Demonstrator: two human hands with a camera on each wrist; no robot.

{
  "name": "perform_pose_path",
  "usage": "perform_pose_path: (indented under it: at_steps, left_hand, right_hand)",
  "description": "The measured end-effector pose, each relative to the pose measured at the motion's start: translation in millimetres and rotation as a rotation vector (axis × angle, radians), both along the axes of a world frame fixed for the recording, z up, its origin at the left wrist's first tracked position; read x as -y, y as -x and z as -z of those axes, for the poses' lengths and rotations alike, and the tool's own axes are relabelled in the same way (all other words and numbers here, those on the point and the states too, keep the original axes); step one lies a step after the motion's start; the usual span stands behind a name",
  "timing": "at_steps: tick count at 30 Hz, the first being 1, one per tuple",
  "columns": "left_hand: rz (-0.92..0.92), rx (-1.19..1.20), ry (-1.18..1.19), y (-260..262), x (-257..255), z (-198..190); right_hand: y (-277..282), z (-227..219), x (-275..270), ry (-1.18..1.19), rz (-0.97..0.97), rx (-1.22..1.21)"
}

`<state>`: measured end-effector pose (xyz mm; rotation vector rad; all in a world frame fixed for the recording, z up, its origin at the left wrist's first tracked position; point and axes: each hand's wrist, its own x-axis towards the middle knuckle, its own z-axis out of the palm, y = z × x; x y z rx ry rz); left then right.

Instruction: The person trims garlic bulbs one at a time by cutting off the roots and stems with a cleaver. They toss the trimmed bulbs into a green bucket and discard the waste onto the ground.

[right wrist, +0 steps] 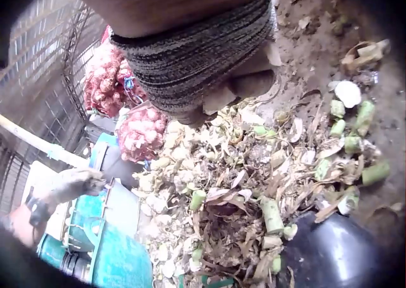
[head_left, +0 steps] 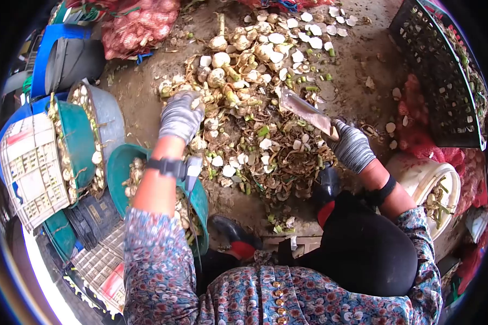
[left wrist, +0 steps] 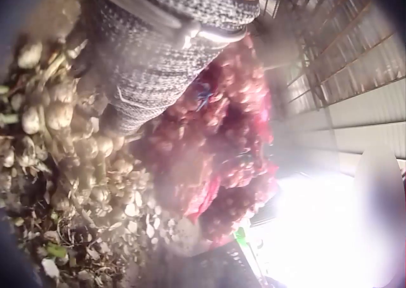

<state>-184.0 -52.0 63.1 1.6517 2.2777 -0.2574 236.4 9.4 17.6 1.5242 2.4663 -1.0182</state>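
In the head view, my gloved left hand (head_left: pixel 182 116) is at the left edge of a heap of garlic bulbs (head_left: pixel 217 76), its fingertips right beside some bulbs. Its fingers are largely hidden under the back of the glove, and I cannot tell whether they hold a bulb. My right hand (head_left: pixel 352 145), in a striped grey glove, grips a knife (head_left: pixel 309 112) by its handle. The knife's broad, dirty blade points up and left over the right side of the heap. In the right wrist view, the glove (right wrist: pixel 196 66) covers most of the grip.
Cut stems and dry peelings (head_left: pixel 276 162) cover the ground before my boots. A green basin (head_left: pixel 116 168) of garlic stands by my left forearm. Red net sacks (head_left: pixel 141 27) lie at the back left. On the right are a black crate (head_left: pixel 444 76) and a white bucket (head_left: pixel 412 173).
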Motion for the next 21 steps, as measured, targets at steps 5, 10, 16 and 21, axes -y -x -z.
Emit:
perform_pose_path:
  at_steps: [5,10,16,21]
  left_hand:
    - [-0.071,-0.155,0.108,0.7,-18.0,55.5]
    - [0.013,0.004,-0.113,6.8,-1.2,53.7]
    - [-0.121,0.675,-0.272,-55.4,43.8,56.3]
    - [0.121,0.699,-0.293,-122.8,45.9,6.2]
  right_hand:
    - [-1.5,6.4,6.6,0.103,-0.054,0.044]
    - [11.7,-2.0,1.8,0.128,-0.163,-0.031]
    - [39.3,-41.8,0.8,0.184,-0.186,-0.344]
    - [35.2,-28.3,-7.0,0.283,-0.237,-0.167]
